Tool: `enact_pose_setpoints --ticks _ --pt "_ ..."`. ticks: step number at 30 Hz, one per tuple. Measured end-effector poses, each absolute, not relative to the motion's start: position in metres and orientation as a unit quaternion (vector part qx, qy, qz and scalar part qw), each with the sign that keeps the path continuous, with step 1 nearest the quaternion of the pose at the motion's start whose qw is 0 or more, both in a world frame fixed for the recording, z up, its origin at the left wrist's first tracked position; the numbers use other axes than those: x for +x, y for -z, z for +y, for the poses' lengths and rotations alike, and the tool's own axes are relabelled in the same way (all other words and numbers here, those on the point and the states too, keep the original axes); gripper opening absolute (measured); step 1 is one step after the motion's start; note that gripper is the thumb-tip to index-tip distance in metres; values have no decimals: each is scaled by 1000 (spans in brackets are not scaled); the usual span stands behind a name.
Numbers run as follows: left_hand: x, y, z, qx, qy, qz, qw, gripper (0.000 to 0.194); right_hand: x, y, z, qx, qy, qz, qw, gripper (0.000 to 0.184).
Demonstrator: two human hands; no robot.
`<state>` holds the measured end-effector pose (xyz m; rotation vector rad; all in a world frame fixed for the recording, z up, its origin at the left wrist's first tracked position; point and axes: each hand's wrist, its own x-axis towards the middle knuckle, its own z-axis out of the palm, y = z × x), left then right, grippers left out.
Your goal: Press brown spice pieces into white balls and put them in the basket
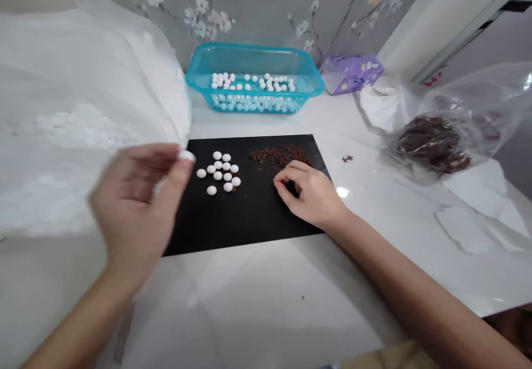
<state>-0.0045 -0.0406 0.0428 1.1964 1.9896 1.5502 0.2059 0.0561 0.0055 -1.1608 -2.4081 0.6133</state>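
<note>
My left hand (139, 208), slightly blurred, is raised at the left edge of the black mat (249, 219). Its thumb and fingers pinch a small white ball (188, 155). On the mat's left part lies a group of white egg-shaped balls (218, 175), with some brown bits among them. My right hand (316, 194) rests on the mat's right side, thumb and forefinger pressed together; whatever is between their tips is too small to name. Just beyond those fingers spreads a pile of small brown star-shaped pieces (266, 155).
A turquoise basket (253, 53) with many white balls stands behind the mat. A large white bag (83, 81) fills the left. To the right are a purple packet (353, 72), a clear bag of brown pieces (432, 142) and loose brown pieces (347, 158) on the white table (257, 302).
</note>
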Motion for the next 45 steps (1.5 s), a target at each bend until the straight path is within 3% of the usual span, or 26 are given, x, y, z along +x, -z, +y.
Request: enact_pose_setpoints --ticks 3,9,19,21,24,27,29,45 --pt "24 -36 -42 424 -552 682 225 11 207 -5 57 -408 -233 -858 208 16" --pt "27 -18 -38 366 -526 652 404 13 210 -5 59 -398 -240 -861 206 32" --pt "27 -18 -37 383 -502 655 414 13 206 3 61 -402 -221 -860 224 15" --pt "26 -17 -36 379 -509 652 414 15 203 3 58 -394 -271 -838 262 13" --pt "25 -16 -36 372 -520 637 430 18 198 0 50 -374 -463 -739 316 10" --pt "23 -14 -35 374 -526 612 457 15 194 -3 41 -334 -664 -601 294 21" --pt "23 -14 -35 380 -528 596 470 13 192 -5 38 -314 -724 -551 272 23" --pt "24 -10 -37 392 -522 589 476 14 188 -11 35 -295 -757 -505 289 24"
